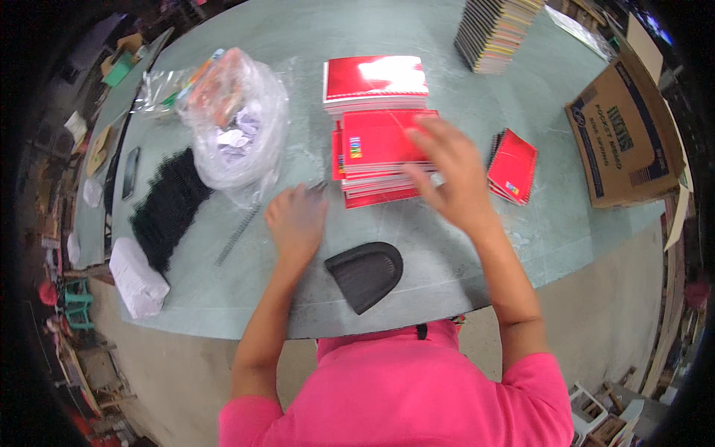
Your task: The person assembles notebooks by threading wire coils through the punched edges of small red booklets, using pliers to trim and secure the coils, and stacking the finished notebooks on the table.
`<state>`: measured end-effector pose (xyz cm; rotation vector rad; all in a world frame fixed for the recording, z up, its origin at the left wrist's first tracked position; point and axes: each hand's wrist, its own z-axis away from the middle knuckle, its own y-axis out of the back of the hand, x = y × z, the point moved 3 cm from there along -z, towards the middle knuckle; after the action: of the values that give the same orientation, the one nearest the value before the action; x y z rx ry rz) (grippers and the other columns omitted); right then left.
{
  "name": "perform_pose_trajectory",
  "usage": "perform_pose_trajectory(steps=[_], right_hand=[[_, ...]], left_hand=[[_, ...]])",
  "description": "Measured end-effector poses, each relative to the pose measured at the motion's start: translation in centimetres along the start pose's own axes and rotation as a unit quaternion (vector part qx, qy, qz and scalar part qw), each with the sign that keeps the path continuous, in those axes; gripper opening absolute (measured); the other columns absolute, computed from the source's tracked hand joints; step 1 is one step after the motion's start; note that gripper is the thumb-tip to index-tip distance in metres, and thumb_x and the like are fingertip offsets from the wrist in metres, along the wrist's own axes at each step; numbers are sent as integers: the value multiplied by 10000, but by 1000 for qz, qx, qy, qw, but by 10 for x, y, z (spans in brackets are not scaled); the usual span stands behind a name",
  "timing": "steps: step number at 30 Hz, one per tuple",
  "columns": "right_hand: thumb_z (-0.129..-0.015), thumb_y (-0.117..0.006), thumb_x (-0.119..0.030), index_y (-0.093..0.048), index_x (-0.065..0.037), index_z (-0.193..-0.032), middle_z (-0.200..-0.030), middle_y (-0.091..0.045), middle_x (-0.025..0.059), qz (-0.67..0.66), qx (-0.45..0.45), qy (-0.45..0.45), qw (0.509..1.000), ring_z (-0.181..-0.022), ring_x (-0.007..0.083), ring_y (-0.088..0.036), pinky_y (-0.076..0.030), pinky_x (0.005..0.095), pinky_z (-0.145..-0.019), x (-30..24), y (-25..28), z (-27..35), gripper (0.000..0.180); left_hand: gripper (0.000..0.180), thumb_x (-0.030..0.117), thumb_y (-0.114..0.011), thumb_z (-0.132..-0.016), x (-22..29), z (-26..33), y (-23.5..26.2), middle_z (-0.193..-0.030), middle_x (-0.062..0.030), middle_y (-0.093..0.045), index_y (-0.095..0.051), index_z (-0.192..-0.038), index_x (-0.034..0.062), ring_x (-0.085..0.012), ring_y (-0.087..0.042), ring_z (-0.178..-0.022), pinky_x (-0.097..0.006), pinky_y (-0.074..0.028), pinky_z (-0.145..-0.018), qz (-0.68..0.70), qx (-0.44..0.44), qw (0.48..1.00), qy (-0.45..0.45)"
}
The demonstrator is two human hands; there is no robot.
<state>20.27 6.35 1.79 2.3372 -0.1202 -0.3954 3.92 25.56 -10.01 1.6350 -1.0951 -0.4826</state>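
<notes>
Reaching over the near stack of red spiral notebooks [376,153], the right hand [450,175] hovers with fingers spread and open, blurred, its palm above the stack's right edge. The left hand [296,222] lies flat on the grey-green table [477,246], fingers loose and holding nothing, just left of that stack, beside a thin spiral wire [237,235]. A second red stack [375,83] sits just beyond. A black scoop-shaped piece [365,272] lies near the table edge. Farther left are a clear plastic bag [238,123] and a heap of black spiral bindings [170,205].
</notes>
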Motion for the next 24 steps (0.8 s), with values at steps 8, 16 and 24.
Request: perform_pose_trajectory(steps=[8, 16, 24], right_hand=[[-721, -632, -55, -607, -88, -1089, -1154, -594, 82, 10, -82, -7, 997, -1083, 264, -543, -406, 413, -941, -23, -35, -1, 370], [-803, -652, -29, -587, 0, -991, -977, -611, 101, -567, 123, -184, 793, -919, 183, -576, -439, 305, -818, -67, -17, 28, 201], [-694, -761, -160, -587, -46, -1076, -1012, -621, 110, -227, -20, -161, 960, -931, 204, -593, -445, 332, -838, -19, -12, 59, 435]], left_hand=[[435, 168, -685, -779, -6, 4, 36, -1113, -153, -536, -547, -1173, 45, -281, -518, -1007, -381, -417, -855, 186, 1, 981, -61], [394, 203, -743, -769, 50, 11, 71, -985, -69, -620, -576, -1076, 20, -126, -552, -931, -276, -452, -779, 729, -160, 649, 147], [266, 134, -715, -742, 33, 9, 51, -866, -75, -628, -617, -967, 31, -229, -569, -869, -345, -439, -747, 395, -204, 895, -21]])
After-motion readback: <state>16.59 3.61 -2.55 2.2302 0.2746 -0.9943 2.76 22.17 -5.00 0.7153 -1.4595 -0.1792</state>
